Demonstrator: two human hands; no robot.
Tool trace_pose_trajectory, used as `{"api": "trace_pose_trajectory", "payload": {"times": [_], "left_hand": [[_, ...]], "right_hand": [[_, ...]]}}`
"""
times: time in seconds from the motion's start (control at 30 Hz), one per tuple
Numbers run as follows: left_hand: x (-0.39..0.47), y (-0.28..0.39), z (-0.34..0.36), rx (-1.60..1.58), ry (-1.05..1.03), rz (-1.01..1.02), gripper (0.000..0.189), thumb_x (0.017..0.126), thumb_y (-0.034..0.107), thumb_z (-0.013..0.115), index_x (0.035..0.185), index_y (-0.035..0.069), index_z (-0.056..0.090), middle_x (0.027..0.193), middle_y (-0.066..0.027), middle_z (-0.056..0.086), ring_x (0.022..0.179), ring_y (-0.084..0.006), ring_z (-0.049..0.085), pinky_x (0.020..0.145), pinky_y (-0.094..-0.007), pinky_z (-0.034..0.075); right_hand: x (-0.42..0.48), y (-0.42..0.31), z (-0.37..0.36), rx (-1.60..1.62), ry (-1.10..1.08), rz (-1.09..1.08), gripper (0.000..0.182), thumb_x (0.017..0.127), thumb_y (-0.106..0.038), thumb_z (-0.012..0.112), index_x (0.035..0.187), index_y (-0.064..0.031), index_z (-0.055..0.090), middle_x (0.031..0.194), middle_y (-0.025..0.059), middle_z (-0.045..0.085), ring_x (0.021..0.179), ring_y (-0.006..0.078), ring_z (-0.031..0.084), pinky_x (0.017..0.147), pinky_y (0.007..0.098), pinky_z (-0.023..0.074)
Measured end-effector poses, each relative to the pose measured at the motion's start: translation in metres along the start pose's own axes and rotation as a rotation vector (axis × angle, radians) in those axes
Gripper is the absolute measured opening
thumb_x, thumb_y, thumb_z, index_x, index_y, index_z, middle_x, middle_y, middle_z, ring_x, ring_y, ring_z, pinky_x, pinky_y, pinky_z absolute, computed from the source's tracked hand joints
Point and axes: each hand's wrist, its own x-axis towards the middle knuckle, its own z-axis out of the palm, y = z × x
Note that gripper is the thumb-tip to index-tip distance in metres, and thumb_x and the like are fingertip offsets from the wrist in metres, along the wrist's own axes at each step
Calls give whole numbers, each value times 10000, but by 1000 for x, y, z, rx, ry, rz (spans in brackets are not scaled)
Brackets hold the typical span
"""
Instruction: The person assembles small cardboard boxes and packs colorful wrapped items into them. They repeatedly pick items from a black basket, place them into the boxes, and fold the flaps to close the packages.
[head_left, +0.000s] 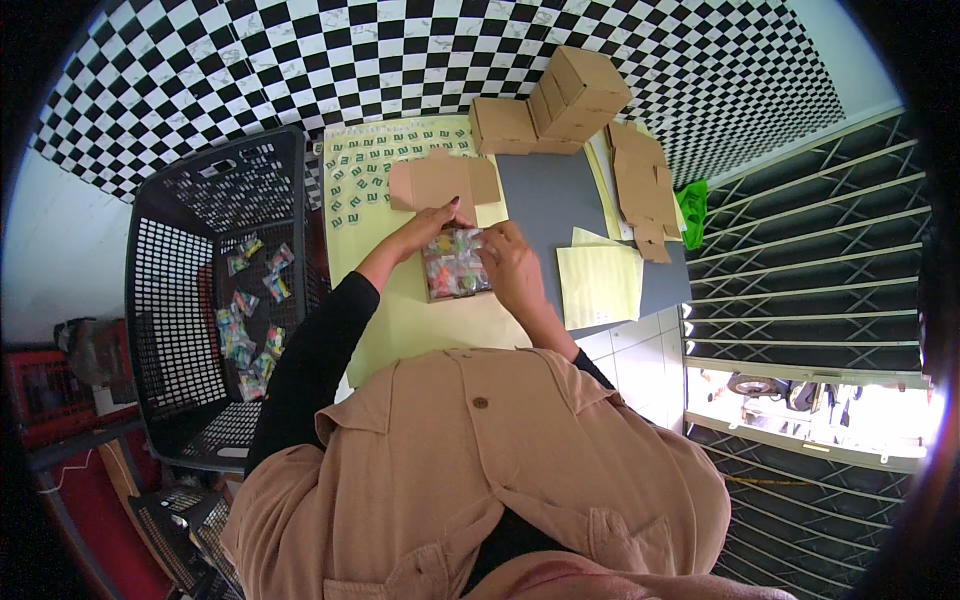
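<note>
A small open cardboard box (459, 298) is in front of me, filled with clear plastic packets (444, 276) of colourful small items. Its lid (442, 180) with side flaps is folded back, away from me. My left hand (429, 229) grips the box at its back left edge, thumb raised. Over the right side of the box, my right hand (511, 259) bends its fingers onto the packets at the back right corner. Whether it pinches one of them is hidden by the fingers.
A black plastic crate (217, 184) with loose packets (236, 337) stands left. Rows of round stickers (360, 161) lie on the yellow-covered table (405, 330). Closed cardboard boxes (574, 97), flat cardboard blanks (645, 180) and yellow sheets (598, 285) are behind and right.
</note>
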Motion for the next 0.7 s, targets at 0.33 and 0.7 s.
{"api": "trace_pose_trajectory", "payload": {"times": [0.33, 0.7], "left_hand": [[4, -4, -2, 68, 7, 33, 659, 1032, 532, 326, 1064, -8, 703, 1088, -109, 676, 1039, -199, 605, 1004, -332, 423], [1, -5, 2, -24, 48, 23, 653, 1041, 505, 322, 1038, -35, 689, 1047, -109, 680, 1017, -198, 603, 987, -322, 429]], "right_hand": [[0, 14, 14, -12, -114, -46, 155, 863, -66, 640, 999, -80, 714, 1088, 111, 634, 898, 306, 652, 765, 373, 528], [16, 13, -2, 448, -106, 266, 190, 912, -69, 600, 1072, -17, 688, 968, 158, 614, 848, 269, 621, 773, 345, 491]]}}
